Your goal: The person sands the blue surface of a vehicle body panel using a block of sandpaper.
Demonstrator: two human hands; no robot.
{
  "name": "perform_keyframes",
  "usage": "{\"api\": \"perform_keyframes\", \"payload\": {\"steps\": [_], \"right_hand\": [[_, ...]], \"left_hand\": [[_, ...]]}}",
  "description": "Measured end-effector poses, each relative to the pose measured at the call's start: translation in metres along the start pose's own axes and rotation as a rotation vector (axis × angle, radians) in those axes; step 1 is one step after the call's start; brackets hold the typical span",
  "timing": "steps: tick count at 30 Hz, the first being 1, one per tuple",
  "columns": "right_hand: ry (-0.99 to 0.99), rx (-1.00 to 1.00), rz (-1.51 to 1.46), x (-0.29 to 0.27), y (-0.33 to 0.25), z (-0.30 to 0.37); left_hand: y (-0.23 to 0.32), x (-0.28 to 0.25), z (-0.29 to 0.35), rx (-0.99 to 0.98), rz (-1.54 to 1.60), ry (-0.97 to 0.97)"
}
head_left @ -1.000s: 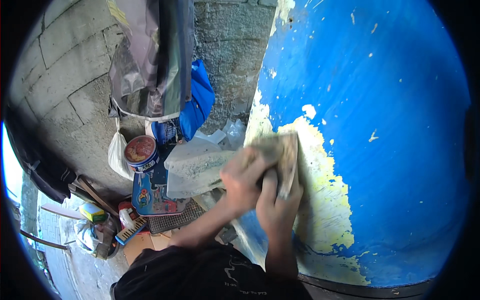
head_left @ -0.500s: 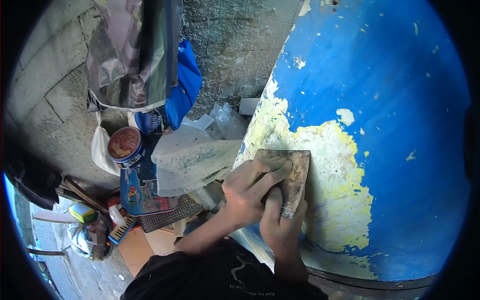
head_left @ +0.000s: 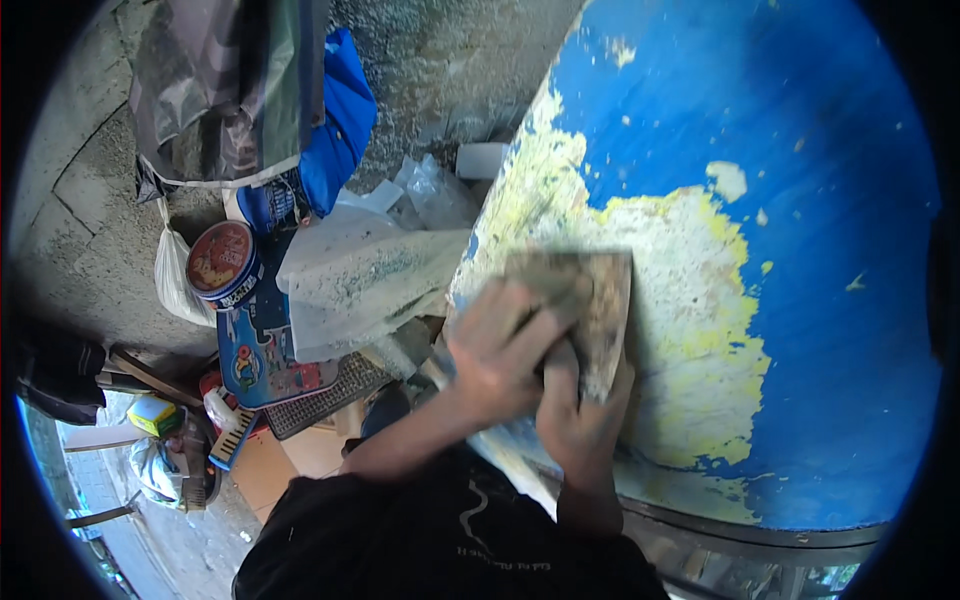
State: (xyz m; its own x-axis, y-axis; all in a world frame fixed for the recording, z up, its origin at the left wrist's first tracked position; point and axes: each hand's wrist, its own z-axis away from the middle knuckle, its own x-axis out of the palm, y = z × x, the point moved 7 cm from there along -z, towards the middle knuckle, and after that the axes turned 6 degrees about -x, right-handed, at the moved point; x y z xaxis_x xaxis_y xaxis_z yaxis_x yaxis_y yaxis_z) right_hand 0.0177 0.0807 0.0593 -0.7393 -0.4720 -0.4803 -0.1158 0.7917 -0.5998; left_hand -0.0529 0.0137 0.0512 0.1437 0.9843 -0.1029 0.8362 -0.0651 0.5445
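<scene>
A flat, worn, brownish scraper (head_left: 605, 300) lies against a large curved panel (head_left: 830, 250) with blue paint. My left hand (head_left: 505, 350) bears down on the scraper's upper face, its fingers bent and smeared by motion. Lower down, my right hand (head_left: 585, 420) is closed around the scraper's near end, its thumb along the face. Both hands hold the tool together. Under and beside it spreads a pale bare patch (head_left: 690, 300) with ragged yellow edges. The scraper's working edge against the panel is too blurred to make out.
A clear plastic sheet (head_left: 370, 280) dusted with flakes hangs left of the panel. Further left are a round tin (head_left: 222, 260), a white bag (head_left: 180, 275), a blue bag (head_left: 340, 120) and a brush (head_left: 232, 440). A rough wall (head_left: 450, 70) stands behind.
The whole view has shifted, with the surroundings at left now higher and further left. Both hands stay on the scraper, which has slid slightly leftward over the pale patch and is more blurred.
</scene>
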Motion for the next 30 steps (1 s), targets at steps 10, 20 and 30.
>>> {"api": "perform_keyframes", "payload": {"steps": [10, 20, 30], "right_hand": [[0.092, -0.142, -0.008, 0.01, 0.0, -0.003], [-0.016, 0.302, -0.146, 0.012, -0.011, -0.045], [0.048, 0.191, -0.18, 0.018, 0.007, -0.005]], "left_hand": [[-0.009, -0.007, -0.008, -0.021, 0.047, -0.031], [-0.009, -0.016, -0.049, -0.05, 0.004, 0.086], [-0.008, -0.01, -0.014, -0.022, 0.074, -0.072]]}}
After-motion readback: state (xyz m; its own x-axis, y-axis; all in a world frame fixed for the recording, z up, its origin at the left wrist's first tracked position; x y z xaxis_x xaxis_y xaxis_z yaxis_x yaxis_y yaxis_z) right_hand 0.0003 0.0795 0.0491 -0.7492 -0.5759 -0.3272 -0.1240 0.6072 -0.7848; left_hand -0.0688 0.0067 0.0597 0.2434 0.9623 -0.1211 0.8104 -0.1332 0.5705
